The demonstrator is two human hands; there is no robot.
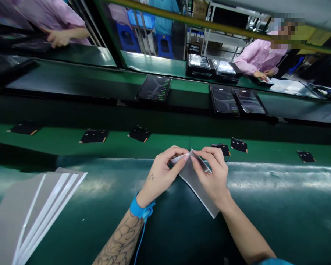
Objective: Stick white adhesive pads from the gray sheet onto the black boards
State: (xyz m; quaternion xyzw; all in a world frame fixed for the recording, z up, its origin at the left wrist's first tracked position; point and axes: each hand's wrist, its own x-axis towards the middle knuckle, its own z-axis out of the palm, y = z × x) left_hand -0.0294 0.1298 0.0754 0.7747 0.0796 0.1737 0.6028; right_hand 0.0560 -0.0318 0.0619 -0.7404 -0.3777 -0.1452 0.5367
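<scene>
Left hand [160,176] and right hand [213,176], grey sheet [194,184] pinched between

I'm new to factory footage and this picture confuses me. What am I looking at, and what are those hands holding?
This picture comes from a camera worn on a person's head, looking down at their own bare hands. The left hand, wearing a blue wrist strap with a cord, and the right hand pinch a flexible grey sheet near a corner, where a white layer stands apart from it. More grey sheets with white strips lie at lower left on the dark green bench. Beyond are small black pieces on a green belt, then dark tablet-like panels. A co-worker in a pink smock sits across the line.
</scene>
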